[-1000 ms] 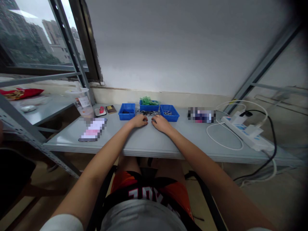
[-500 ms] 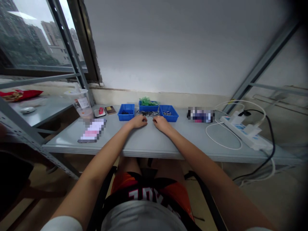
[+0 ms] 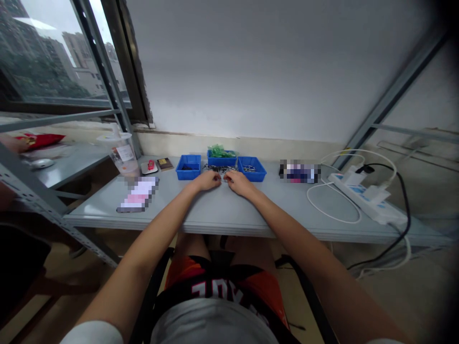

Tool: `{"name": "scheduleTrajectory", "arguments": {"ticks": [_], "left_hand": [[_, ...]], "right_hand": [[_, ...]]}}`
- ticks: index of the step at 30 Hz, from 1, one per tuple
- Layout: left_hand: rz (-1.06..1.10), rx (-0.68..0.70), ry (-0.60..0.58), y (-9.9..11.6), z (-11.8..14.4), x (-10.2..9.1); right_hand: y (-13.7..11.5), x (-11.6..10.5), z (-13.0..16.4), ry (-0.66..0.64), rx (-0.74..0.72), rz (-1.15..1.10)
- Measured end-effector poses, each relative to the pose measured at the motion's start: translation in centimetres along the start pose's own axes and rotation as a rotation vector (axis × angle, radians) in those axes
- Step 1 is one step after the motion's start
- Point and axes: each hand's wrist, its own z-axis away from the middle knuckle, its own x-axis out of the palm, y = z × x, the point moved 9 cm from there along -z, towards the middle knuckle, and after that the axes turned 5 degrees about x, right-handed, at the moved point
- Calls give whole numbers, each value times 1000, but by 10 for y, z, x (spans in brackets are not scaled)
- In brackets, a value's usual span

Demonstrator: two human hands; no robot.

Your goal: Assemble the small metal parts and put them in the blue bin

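My left hand [image 3: 209,180] and my right hand [image 3: 235,182] are close together over the middle of the table, fingers curled in a pinch. Between their fingertips shows a small, thin, shiny piece, too small to name. Just beyond the hands lies a pile of small dark and silvery metal parts [image 3: 219,168]. Around the pile stand a blue bin [image 3: 188,175] on the left with dark pieces inside, a blue bin [image 3: 253,177] on the right with shiny pieces, and a blue bin at the back [image 3: 222,161] heaped with green plastic pieces [image 3: 220,151].
To the left are a phone [image 3: 138,195], a plastic drink cup [image 3: 124,155], a small dish with a red item [image 3: 149,166] and a small dark box [image 3: 165,164]. On the right lie a blurred-out object [image 3: 300,172] and a white power strip [image 3: 369,198] with cables. A person's arm shows at far left.
My hands have come slightly closer together, and a thin shiny piece now shows between the fingertips. At far left, a person's hand has appeared by the red bag.
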Motion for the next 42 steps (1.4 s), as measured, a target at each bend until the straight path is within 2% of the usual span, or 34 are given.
{"name": "scheduleTrajectory", "arguments": {"ticks": [4,9,17,23,35,42], "left_hand": [[32,22,-10,3,0,0],[62,26,8,6,1,-5],[80,34,83,8,2,-12],[87,20,193,5,2,-25],[141,33,191,9,3,-25],[172,29,305,9,4,-37]], "right_hand": [[-6,-5,0,41,-58,-79],[-3,-10,0,63,-40,-94],[2,-15,-1,56,17,-94],[3,-19,0,67,32,-108],[0,-21,1,62,30,-94],[9,-25,2,100,136,-78]]}}
